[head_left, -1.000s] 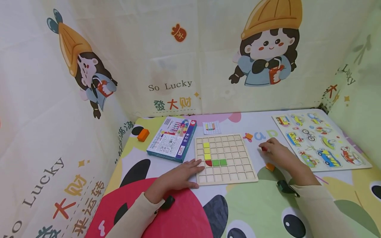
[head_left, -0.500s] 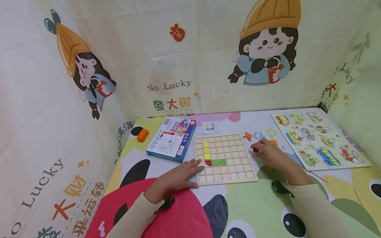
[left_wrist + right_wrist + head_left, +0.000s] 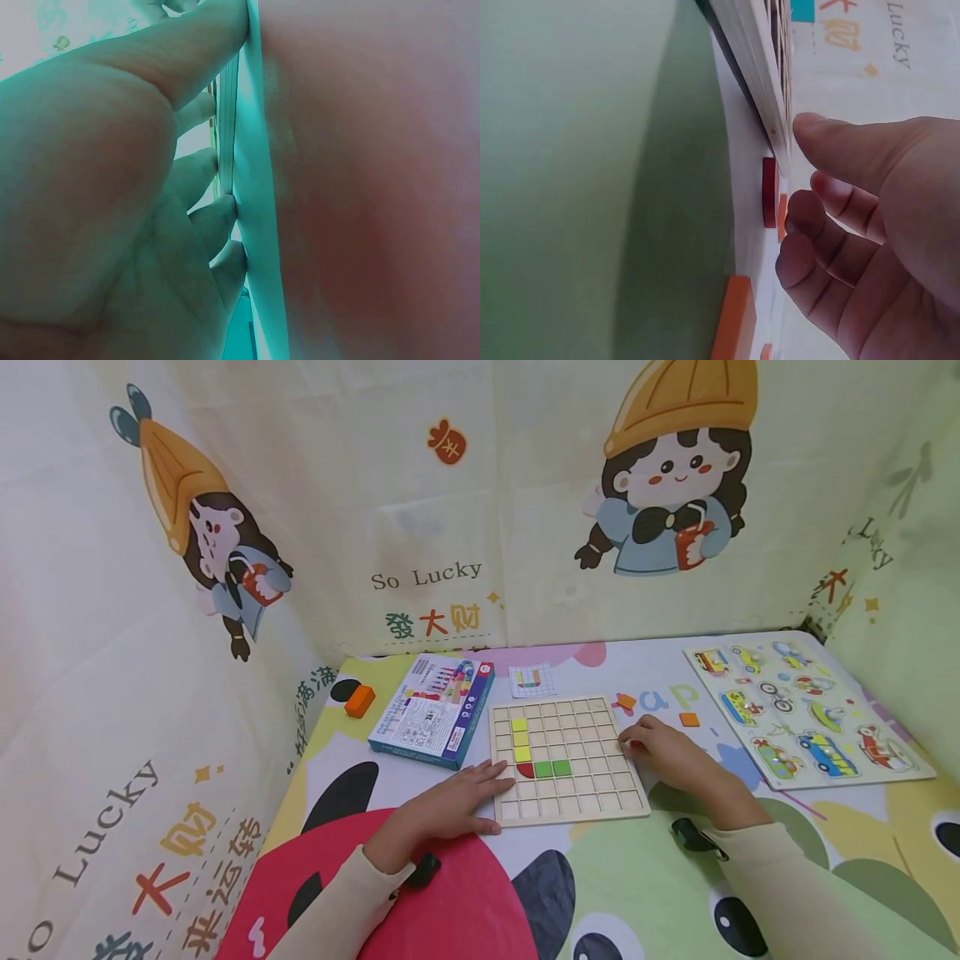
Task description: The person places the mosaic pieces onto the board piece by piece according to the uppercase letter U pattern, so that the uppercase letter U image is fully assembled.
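A wooden grid board (image 3: 600,806) lies mid-table, holding a column of yellow tiles (image 3: 521,739), a red rounded tile (image 3: 526,771) and two green tiles (image 3: 552,769). My left hand (image 3: 457,802) rests flat, fingertips over the board's left edge; the left wrist view has its fingers (image 3: 215,217) along that edge. At the right edge is my right hand (image 3: 671,756), fingers loosely bent. A red piece (image 3: 769,193) lies low beside the board at those fingertips; in the right wrist view a gap shows between thumb and fingers.
Orange pieces lie right of the board, one an orange block (image 3: 735,319) under my right hand, another an orange square (image 3: 689,720). A boxed set (image 3: 431,714), orange block (image 3: 360,702) and pattern card (image 3: 532,681) sit left and behind. A vehicle puzzle (image 3: 806,710) lies far right.
My right hand has moved left, the red piece coming along to the board's right edge. An orange square behind it is now uncovered, a nearer orange piece covered. My left hand stays put.
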`<act>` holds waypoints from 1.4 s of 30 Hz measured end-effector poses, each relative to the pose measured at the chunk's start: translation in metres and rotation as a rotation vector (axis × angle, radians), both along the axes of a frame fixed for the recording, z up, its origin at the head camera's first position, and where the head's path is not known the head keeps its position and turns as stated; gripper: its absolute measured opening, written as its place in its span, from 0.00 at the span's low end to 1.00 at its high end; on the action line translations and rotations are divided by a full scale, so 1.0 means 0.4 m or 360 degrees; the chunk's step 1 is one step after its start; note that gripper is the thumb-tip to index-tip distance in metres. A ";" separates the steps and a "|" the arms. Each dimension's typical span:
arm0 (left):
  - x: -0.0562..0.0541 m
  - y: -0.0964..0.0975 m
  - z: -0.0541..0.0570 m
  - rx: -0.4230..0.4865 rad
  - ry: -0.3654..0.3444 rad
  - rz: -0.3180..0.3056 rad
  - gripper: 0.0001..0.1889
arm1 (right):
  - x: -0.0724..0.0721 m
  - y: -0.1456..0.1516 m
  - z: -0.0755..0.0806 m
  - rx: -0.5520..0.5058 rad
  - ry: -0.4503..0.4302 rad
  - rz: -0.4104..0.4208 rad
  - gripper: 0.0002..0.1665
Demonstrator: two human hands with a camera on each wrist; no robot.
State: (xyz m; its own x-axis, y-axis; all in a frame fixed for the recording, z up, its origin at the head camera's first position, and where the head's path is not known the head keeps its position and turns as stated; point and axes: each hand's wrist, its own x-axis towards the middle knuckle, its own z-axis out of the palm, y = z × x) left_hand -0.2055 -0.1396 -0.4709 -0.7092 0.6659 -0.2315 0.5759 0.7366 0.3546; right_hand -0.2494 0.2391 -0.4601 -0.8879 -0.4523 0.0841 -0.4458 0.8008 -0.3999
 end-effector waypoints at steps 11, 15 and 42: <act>0.002 0.000 0.007 0.0005 -0.0006 -0.0001 0.42 | -0.013 0.025 0.001 0.0146 -0.0141 -0.0094 0.17; 0.001 0.000 0.005 0.0004 -0.0006 -0.0001 0.42 | -0.015 0.022 0.003 0.0187 -0.0192 -0.0122 0.17; -0.001 -0.002 0.003 0.0004 -0.0003 -0.0015 0.42 | 0.001 0.003 0.018 0.0097 -0.0026 -0.0067 0.18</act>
